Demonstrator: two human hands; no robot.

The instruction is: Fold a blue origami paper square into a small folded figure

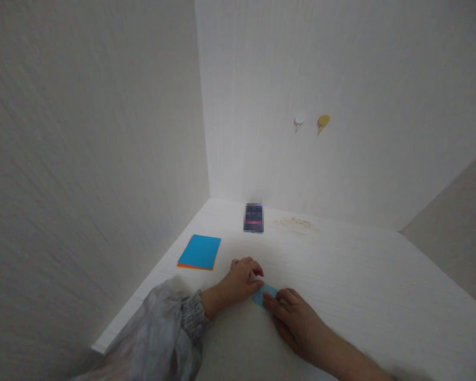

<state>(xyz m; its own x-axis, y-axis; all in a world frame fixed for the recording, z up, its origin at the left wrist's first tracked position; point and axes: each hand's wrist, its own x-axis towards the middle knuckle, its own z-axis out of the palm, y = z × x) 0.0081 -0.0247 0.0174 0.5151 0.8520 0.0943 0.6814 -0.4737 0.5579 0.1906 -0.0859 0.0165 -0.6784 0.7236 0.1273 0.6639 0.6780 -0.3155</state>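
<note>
Below the frame's center, a small light blue paper (270, 290) lies on the white tabletop (360, 286). The left hand (243, 280), fingers curled, touches its left side; the right hand (295, 320) has fingertips on its right. Whether either pinches it, I cannot tell. A blue-topped paper stack (200, 251) sits left of center.

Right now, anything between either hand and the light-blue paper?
Nothing visible: left hand and right hand both touch the light-blue paper. The blue-topped stack lies off to the left, the pixelated dark object farther back, both apart from it.
</note>
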